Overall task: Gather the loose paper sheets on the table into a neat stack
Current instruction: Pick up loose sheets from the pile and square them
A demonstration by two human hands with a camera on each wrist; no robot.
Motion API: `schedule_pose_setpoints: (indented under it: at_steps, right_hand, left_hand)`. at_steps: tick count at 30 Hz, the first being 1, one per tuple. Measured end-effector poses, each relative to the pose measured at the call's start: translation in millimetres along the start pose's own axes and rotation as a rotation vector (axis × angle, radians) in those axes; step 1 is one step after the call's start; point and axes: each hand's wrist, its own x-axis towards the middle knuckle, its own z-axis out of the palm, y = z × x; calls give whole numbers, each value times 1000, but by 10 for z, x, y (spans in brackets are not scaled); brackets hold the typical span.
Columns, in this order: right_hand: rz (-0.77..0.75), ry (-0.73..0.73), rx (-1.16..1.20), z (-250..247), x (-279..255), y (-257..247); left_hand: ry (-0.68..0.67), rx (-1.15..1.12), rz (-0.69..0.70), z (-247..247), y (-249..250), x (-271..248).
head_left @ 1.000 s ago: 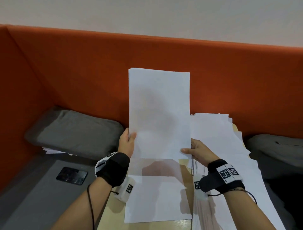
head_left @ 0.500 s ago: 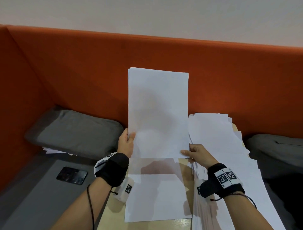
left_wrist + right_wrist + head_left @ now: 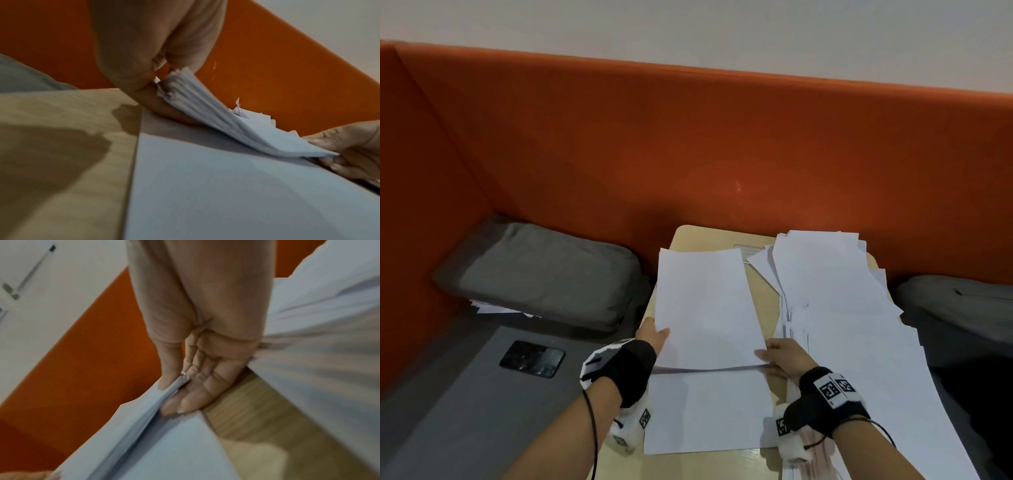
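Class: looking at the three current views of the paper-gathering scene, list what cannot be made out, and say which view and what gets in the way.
- Sheet count in the held bundle: edges blurred in both wrist views.
- Left hand fingers: head view, bundle covers them.
- Loose paper pile: its near end is cut off by the head view's bottom edge.
- Papers under the grey cushion: mostly hidden.

The light is soft, dim, indoor and warm, with no glare. The head view is fairly sharp but bowed at its edges. In the left wrist view, broad soft shadows lie on the surface (image 3: 61,146), and the held sheets (image 3: 226,123) are smeared. The right wrist view is blurred, streaked worst across the pile (image 3: 329,353) at right.
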Motion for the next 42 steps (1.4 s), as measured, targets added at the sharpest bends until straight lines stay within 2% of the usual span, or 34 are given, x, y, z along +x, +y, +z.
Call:
schedule_pose_setpoints:
  at_steps: [5, 10, 12, 14, 15, 16, 17, 19, 20, 21, 23, 25, 28, 30, 33, 37, 42]
  right_hand:
    - [33, 76, 119, 35, -21, -18]
    - [-22, 43, 323, 40, -94, -4]
    - [-35, 51, 319, 45, -116, -24]
    - [-59, 56, 259, 45, -128, -81]
    - [-77, 47, 233, 37, -131, -119]
    - [-89, 32, 206, 34, -160, -181]
    - [-104, 10, 179, 33, -178, -240]
    - [-127, -35, 155, 44, -220, -367]
    - [-126, -57, 161, 66, -252, -442]
    - [-133, -80, 152, 86, -272, -502]
    - [-175, -94, 126, 117, -283, -593]
    - [-220, -54, 76, 124, -283, -657]
    - [-317, 14, -203, 140, -219, -668]
    - [-412, 40, -429, 151, -160, -608]
    - [-473, 11, -483, 226, -87, -521]
    - [-399, -16, -381, 361, 11, -497]
    - [-333, -14, -436, 443, 111, -462]
  left_hand:
    - [10, 49, -5, -3, 61, -45]
    - [14, 57, 8, -19, 70, -58]
    - [19, 79, 7, 1, 107, -80]
    - [79, 270, 35, 32, 174, -159]
    - [134, 460, 90, 57, 213, -220]
    - [156, 619, 211, 78, 242, -289]
    - [112, 674, 378, 118, 249, -346]
    - [-188, 625, 622, 231, 269, -457]
    - [-343, 619, 668, 277, 284, -526]
    - [-418, 585, 674, 325, 290, -565]
    - [-319, 375, 654, 391, 277, -557]
    - [-220, 199, 556, 387, 267, -515]
    - [-276, -145, 349, 253, 228, -419]
    - [-305, -140, 325, 155, 223, -391]
    - [-370, -58, 331, 108, 153, -348]
    - [-466, -137, 223, 107, 88, -364]
    - [-536, -242, 149, 110, 107, -419]
